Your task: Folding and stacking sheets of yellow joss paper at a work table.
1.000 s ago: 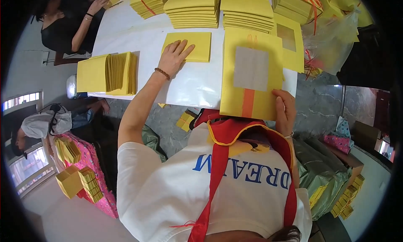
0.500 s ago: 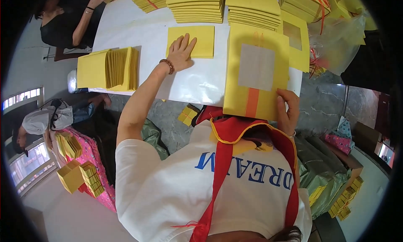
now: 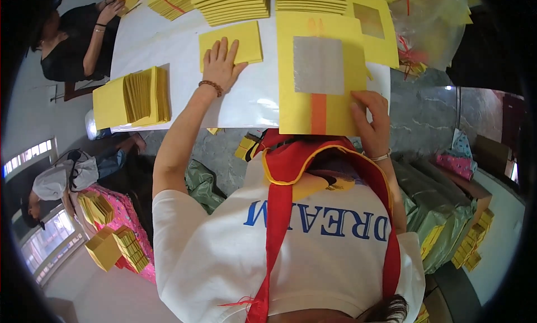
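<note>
My left hand (image 3: 221, 70) lies flat, fingers spread, on a folded yellow paper (image 3: 246, 40) on the white-covered table. My right hand (image 3: 373, 118) rests at the right edge of a large yellow paper sheet (image 3: 288, 79), which bears a silver-grey square (image 3: 318, 65) and an orange strip (image 3: 318, 115). Its fingertips touch the sheet's edge, with the thumb held apart from them. Whether more sheets lie beneath the large one is hard to see. To the left of my left arm, a row of folded yellow papers (image 3: 134, 99) leans on the table.
Piles of folded yellow paper (image 3: 232, 6) line the table's far side. Another sheet with a grey square (image 3: 383, 34) and a clear plastic bag (image 3: 430, 29) are at the far right. A co-worker (image 3: 75, 34) handles yellow paper at the far left; another person (image 3: 64, 174) bends nearby.
The view has shifted, so the table sits slightly higher and further left. The folded paper under my left hand now looks tilted. Both hands keep their places on the papers.
</note>
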The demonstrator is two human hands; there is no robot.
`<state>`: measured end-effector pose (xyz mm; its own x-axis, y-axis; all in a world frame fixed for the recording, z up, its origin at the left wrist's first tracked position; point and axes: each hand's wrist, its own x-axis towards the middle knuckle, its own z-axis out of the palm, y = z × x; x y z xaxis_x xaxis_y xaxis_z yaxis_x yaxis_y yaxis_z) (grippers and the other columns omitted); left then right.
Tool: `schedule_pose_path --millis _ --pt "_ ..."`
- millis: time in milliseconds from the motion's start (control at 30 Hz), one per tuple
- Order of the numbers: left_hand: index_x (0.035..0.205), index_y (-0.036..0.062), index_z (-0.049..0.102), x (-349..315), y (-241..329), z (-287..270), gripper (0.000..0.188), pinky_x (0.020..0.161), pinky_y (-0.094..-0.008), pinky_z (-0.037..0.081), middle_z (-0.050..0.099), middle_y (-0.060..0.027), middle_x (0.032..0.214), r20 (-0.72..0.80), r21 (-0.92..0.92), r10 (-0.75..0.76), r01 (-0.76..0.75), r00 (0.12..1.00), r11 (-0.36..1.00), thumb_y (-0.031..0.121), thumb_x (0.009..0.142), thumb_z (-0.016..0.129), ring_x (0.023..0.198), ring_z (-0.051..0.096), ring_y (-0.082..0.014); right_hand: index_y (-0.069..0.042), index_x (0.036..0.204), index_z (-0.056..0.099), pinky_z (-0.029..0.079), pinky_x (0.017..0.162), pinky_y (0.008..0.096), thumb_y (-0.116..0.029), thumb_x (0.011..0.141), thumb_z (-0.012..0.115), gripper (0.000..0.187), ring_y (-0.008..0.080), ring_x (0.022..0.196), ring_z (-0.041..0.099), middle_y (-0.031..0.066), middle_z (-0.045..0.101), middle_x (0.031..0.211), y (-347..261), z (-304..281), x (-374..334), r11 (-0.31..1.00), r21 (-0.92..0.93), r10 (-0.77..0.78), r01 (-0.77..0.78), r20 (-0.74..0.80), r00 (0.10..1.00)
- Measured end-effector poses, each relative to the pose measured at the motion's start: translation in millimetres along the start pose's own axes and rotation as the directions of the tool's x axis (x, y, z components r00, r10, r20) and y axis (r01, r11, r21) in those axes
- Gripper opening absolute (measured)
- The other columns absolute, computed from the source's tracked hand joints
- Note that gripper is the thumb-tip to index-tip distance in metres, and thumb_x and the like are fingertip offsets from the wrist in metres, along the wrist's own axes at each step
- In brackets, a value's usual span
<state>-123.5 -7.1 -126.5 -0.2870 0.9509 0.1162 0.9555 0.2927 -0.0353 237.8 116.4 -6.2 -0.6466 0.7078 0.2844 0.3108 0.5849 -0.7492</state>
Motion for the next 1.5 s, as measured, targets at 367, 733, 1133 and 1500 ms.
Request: schedule_pose_path --millis 367,733,1133,1500 --pt "0.121 0.009 0.054 -17 105 -136 0.046 0.092 -0.044 0.032 0.047 -0.0127 0.129 -0.281 -0.432 0.278 -0.379 0.919 0.818 0.027 0.08 0.063 0.112 0.044 -0.0298 -0.01 0.095 0.066 0.039 0.085 0.0348 -0.01 0.072 0.069 0.023 0.0248 0.096 0.052 0.0038 0.061 0.099 4 4 0 0.984 -0.135 -0.121 0.118 -0.019 0.992" --pt "0.104 0.0048 0.061 -32 137 -161 0.029 0.074 -0.0345 0.043 0.058 -0.0105 0.102 -0.205 -0.57 0.535 -0.544 0.82 0.615 0.016 0.078 0.065 0.089 0.053 -0.0263 -0.008 0.086 0.068 0.033 0.099 0.0383 -0.021 0.084 0.057 0.017 0.028 0.111 0.048 0.0047 0.062 0.105 17 -8 1 0.998 -0.011 -0.059 0.06 0.083 0.995" --pt "0.084 -0.0002 0.062 -24 133 -164 0.009 0.055 -0.0304 0.044 0.058 -0.0102 0.069 0.086 -0.876 0.336 -0.089 0.938 0.474 0.007 0.079 0.059 0.06 0.056 -0.0207 -0.001 0.093 0.066 0.025 0.105 0.0383 -0.036 0.098 0.025 0.055 0.0305 0.127 0.036 0.0129 0.057 0.116 23 -3 -9 0.865 0.461 0.147 -0.198 0.143 0.979" --pt "0.083 -0.002 0.064 -18 129 -154 0.013 0.051 -0.0224 0.04 0.057 -0.0033 0.064 0.269 -0.92 0.243 0.174 0.932 0.35 0.01 0.082 0.059 0.055 0.047 -0.0063 -0.003 0.098 0.061 0.03 0.103 0.0359 -0.03 0.093 0.037 0.036 0.0261 0.125 0.041 0.0092 0.057 0.117 24 -3 -9 0.916 0.396 0.021 -0.064 0.112 0.993"
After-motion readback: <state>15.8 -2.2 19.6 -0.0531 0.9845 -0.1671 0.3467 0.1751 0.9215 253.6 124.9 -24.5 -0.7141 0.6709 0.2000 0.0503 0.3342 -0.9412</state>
